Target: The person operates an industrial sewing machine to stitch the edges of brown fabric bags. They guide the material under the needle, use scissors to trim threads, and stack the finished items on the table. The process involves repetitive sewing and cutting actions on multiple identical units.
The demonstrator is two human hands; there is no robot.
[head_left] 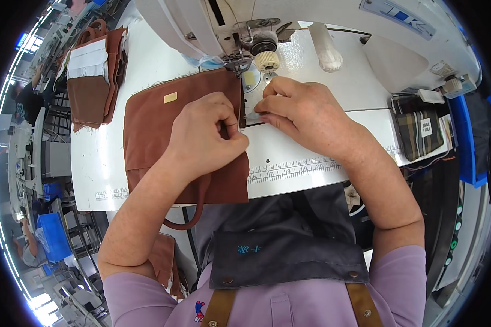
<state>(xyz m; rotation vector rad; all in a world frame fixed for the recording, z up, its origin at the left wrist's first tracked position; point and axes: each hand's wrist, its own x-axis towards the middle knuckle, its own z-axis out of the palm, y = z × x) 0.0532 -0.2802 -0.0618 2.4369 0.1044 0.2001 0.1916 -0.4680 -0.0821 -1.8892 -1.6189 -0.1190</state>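
A brown fabric bag piece (153, 125) with a small gold label (171, 97) and a looped handle (201, 199) lies on the white sewing table (300, 180). My left hand (204, 136) rests over its right part, fingers curled and closed; anything in them is hidden. My right hand (300, 111) is at the piece's right, fingertips pinched low by a metal plate (252, 117) in front of the machine's presser-foot area; what they hold is too small to make out. The sewing machine head (234, 27) stands just beyond both hands.
A stack of brown bag pieces (93, 82) sits back left. A plaid pouch (417, 131) lies at right, beside blue bins (469, 136). More brown pieces (162, 259) hang below the table. Co-workers (30, 240) and workstations fill the far left.
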